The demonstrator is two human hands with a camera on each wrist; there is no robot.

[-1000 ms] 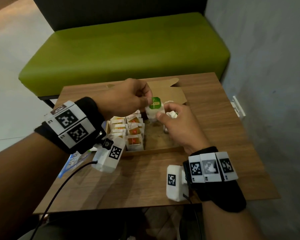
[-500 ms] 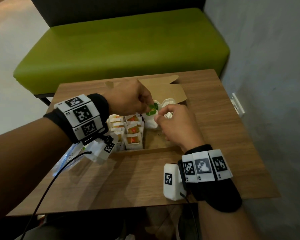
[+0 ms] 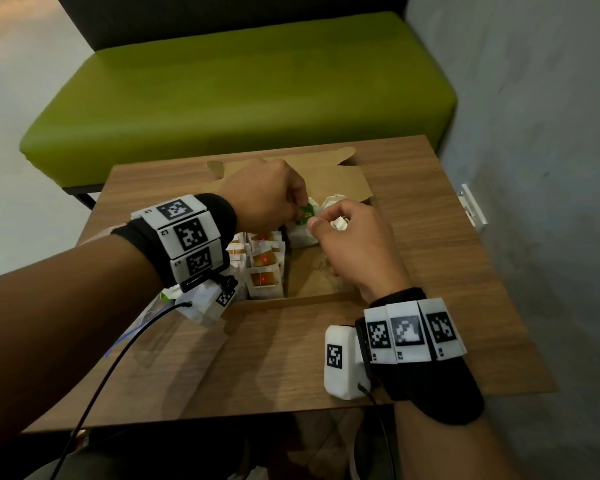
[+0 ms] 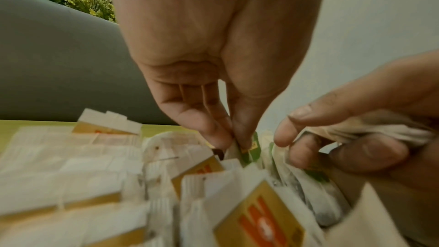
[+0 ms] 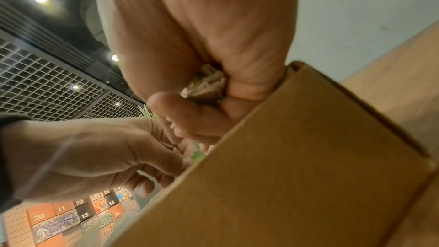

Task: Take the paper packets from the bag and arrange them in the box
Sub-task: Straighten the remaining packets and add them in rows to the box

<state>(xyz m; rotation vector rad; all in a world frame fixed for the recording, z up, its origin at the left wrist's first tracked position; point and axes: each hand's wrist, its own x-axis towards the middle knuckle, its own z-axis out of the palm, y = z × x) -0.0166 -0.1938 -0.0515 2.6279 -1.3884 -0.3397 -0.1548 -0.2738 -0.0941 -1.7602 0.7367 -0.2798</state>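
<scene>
Inside the box (image 3: 305,299), the left hand (image 3: 264,197) has lowered its pinched green-tagged packet (image 3: 305,213); right hand (image 3: 354,244) clutches packets.

box (image 3: 302,299) brown | packets (image 3: 264,271) wht/orange | tag (image 3: 306,213) grn | bench (image 3: 243,91) grn

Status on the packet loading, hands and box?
Left hand pinches green-tagged packet over the box. Right hand grips more packets. Orange-tagged packets fill left rows; nothing blocking.

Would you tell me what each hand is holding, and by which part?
The left hand pinches a green-tagged packet by its top edge; the right hand clutches crumpled packets in its curled fingers.
</scene>
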